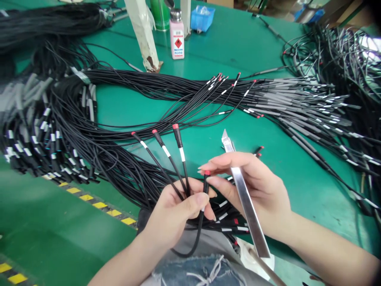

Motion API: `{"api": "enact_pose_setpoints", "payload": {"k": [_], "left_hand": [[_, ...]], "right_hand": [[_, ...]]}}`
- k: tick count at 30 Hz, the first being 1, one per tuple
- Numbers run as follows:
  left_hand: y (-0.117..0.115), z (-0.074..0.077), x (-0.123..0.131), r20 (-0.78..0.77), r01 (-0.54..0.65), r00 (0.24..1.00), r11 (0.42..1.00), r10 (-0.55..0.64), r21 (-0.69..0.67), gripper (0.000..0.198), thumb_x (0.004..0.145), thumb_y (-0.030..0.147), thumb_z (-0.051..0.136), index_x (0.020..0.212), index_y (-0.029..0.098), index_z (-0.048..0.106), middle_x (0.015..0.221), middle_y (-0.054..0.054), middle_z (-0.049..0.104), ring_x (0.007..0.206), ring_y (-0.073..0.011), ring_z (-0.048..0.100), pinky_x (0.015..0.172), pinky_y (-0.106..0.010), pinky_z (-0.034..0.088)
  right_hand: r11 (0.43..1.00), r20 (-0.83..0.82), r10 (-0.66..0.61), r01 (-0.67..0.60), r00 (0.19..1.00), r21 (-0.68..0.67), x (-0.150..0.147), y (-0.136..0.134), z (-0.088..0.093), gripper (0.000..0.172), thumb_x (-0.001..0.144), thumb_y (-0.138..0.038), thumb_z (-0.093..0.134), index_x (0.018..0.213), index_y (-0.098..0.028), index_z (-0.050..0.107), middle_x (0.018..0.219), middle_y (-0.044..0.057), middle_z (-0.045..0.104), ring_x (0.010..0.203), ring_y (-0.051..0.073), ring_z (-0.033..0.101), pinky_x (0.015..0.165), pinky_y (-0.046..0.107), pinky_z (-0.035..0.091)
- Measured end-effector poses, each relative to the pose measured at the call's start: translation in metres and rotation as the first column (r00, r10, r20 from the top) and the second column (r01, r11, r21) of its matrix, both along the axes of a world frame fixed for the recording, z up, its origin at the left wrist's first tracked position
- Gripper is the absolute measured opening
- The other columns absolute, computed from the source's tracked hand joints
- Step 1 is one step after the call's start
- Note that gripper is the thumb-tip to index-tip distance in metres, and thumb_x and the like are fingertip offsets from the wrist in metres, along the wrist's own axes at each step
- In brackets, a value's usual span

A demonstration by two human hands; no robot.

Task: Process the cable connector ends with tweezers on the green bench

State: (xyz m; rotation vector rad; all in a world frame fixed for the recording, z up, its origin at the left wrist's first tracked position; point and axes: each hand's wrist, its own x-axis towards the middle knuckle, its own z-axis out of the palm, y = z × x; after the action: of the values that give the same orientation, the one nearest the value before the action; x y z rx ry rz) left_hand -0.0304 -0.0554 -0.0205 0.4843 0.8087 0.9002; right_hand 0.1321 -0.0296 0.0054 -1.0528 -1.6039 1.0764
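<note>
My left hand (pixel 175 214) is closed around several thin black cables. Three of them, one a black cable (pixel 170 157) with a white label, fan upward and away, each ending in a red-tipped connector. A further cable connector (pixel 206 184) stands upright, pinched between that thumb and fingers, its cable looping down over my lap. At its top, the thumb and fingertips of my right hand (pixel 264 190) are close around the red cap (pixel 207 172); whether they press on it I cannot tell. A metal utility knife (pixel 250 214) lies across the right palm, blade pointing up and away.
A long bundle of black cables (pixel 143 85) crosses the green table (pixel 202 139). More cables with grey sleeves and white labels (pixel 29 139) hang over the left edge. Behind stand a pink-white bottle (pixel 177 39), a white post (pixel 141 31) and a blue bin (pixel 203 20). Tangled cables (pixel 333 67) lie right.
</note>
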Motion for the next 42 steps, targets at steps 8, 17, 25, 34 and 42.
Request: {"api": "enact_pose_setpoints", "payload": {"k": [8,17,25,34,42], "left_hand": [[0.000,0.002,-0.001,-0.043,0.005,0.999,1.000,-0.006,-0.015,0.021,0.074,0.038,0.076,0.080,0.018,0.075,0.059,-0.005,0.066,0.047,-0.0086,0.024,0.050,-0.028,0.014],[0.000,0.001,0.001,-0.030,-0.006,1.000,1.000,0.006,0.000,0.021,0.074,0.037,0.077,0.079,0.018,0.075,0.057,-0.004,0.066,0.046,-0.0083,0.028,0.050,-0.028,0.014],[-0.001,0.000,0.000,-0.039,0.000,0.999,1.000,-0.001,-0.012,0.024,0.071,0.039,0.081,0.074,0.018,0.070,0.051,0.000,0.060,0.048,-0.0091,0.031,0.050,-0.026,0.018],[-0.002,0.001,0.001,-0.069,-0.012,0.998,1.000,0.011,-0.020,0.026,0.069,0.039,0.082,0.071,0.017,0.068,0.051,0.000,0.059,0.047,-0.0089,0.034,0.050,-0.026,0.020],[-0.002,0.001,0.001,-0.066,-0.014,0.998,1.000,0.013,-0.020,0.025,0.069,0.038,0.082,0.071,0.018,0.067,0.051,0.000,0.061,0.047,-0.0086,0.035,0.050,-0.025,0.021]], "right_hand": [[0.982,-0.204,-0.186,0.187,0.961,-0.011,0.009,0.012,-0.005,0.025,0.099,-0.038,0.053,0.119,-0.032,0.066,0.089,0.002,0.066,0.065,0.013,0.060,0.061,0.031,0.057],[1.000,0.043,0.000,-0.001,0.999,0.032,0.007,0.011,0.004,0.016,0.095,-0.018,0.059,0.104,-0.026,0.068,0.103,0.002,0.068,0.087,0.014,0.068,0.078,0.028,0.059],[0.976,0.258,0.080,-0.128,0.963,0.176,0.008,0.011,0.008,0.017,0.088,-0.011,0.066,0.100,-0.023,0.070,0.096,0.004,0.070,0.091,0.015,0.069,0.078,0.025,0.060],[0.961,0.306,0.070,-0.146,0.950,0.234,0.010,0.010,0.008,0.014,0.090,-0.014,0.065,0.101,-0.022,0.068,0.098,0.005,0.068,0.087,0.014,0.070,0.074,0.025,0.061],[0.963,0.290,0.084,-0.153,0.953,0.223,0.011,0.009,0.009,0.015,0.090,-0.015,0.066,0.102,-0.023,0.067,0.098,0.004,0.069,0.091,0.015,0.069,0.078,0.027,0.061]]}}
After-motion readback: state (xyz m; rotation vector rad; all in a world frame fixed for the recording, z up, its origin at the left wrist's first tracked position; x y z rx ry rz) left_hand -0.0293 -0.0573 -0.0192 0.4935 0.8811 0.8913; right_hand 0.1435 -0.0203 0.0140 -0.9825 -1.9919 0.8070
